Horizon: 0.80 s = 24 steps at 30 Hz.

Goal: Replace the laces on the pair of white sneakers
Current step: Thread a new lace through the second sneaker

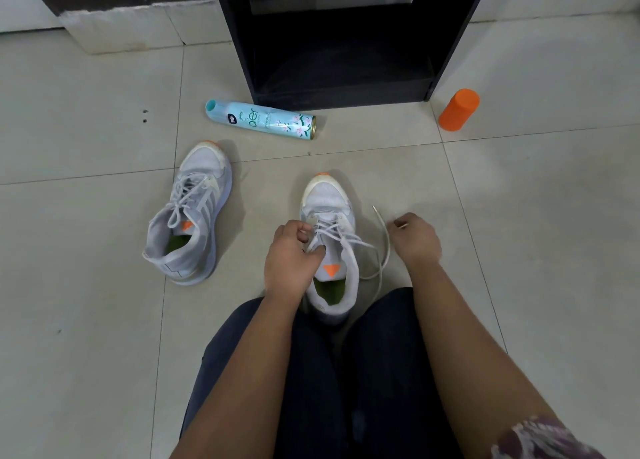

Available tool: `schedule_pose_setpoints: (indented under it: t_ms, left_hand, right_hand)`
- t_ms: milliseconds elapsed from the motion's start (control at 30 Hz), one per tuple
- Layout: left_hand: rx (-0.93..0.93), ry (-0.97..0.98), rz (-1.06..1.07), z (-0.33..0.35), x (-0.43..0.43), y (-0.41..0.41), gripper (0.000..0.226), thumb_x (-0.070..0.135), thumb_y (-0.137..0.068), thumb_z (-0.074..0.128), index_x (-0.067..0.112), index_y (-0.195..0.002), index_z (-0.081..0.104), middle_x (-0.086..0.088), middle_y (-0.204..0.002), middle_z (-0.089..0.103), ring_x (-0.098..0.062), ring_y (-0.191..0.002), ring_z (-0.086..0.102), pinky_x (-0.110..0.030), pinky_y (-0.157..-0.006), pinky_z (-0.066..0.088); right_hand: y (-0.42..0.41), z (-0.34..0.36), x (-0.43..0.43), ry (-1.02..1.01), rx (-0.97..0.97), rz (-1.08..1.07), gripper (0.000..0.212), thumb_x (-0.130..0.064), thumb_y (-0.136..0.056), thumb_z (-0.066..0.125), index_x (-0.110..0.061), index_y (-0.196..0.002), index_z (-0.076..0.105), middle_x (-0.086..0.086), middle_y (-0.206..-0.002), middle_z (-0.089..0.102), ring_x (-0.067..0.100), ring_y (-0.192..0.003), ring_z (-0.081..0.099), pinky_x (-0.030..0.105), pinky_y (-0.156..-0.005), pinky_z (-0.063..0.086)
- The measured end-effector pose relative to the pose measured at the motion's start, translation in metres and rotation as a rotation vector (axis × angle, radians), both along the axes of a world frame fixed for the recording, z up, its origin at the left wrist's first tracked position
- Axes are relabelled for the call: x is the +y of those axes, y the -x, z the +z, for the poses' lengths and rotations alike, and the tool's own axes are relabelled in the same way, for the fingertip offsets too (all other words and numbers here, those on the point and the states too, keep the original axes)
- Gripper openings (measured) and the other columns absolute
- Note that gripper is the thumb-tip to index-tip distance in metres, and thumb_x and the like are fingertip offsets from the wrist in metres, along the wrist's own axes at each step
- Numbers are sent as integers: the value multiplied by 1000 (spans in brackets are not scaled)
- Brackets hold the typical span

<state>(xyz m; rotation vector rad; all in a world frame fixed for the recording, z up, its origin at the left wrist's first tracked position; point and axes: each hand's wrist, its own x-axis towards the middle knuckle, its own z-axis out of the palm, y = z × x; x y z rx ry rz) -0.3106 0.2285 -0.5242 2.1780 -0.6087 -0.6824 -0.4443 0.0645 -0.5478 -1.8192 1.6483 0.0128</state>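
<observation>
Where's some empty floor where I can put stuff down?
Bare tiles lie left of the far sneaker, and right of the right hand, this side of the orange bottle. A narrower gap runs between the two sneakers. It's crowded around the near sneaker, where the left hand pinches the laces, and by the spray can.

Trousers (346, 389): dark navy, plain cloth, worn over both legs. Sleeve (540, 438): maroon with a pale mottled print, seen on the right upper arm. Left hand (291, 257) and right hand (417, 238) are left bare, forearms (242, 372) likewise uncovered.
</observation>
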Motion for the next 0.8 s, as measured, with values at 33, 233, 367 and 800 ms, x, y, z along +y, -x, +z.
schedule_pose_setpoints:
  t_ms: [33, 233, 367, 800]
  left_hand:
    - [6, 13, 3, 1, -1, 0, 30, 16, -77, 70, 21, -104, 58, 5, -100, 55, -6, -81, 53, -18, -67, 40]
    - [109, 53, 79, -1, 3, -3, 35, 20, -74, 75, 29, -102, 55, 6, -99, 56, -9, -75, 55, -22, -68, 45]
    - [142, 62, 96, 0, 3, -3, 30, 20, -76, 74, 27, -99, 57, 6, -98, 59, -9, -73, 55, -20, -67, 44]
    - [445, 119, 241, 2, 10, -12, 16, 13, -85, 64, 18, -73, 72, -2, -76, 71, -22, -80, 66, -47, -84, 55]
  right_hand:
    - [-6, -4, -3, 16, -1, 31, 25, -31, -89, 56, -18, -108, 66, 7, -111, 67, 29, -104, 60, 30, -80, 47]
    - [-28, -28, -9, 200, 151, 211, 31, -31, -89, 55, -20, -117, 58, 8, -115, 57, 30, -110, 49, 36, -81, 43]
    - [-34, -34, -10, 257, 156, 248, 18, -23, -92, 51, -17, -103, 64, 11, -107, 60, 31, -102, 51, 36, -76, 44]
    - [-33, 44, 76, 125, -477, 173, 9, -21, -84, 67, -28, -82, 71, -11, -84, 70, 12, -86, 63, 29, -75, 50]
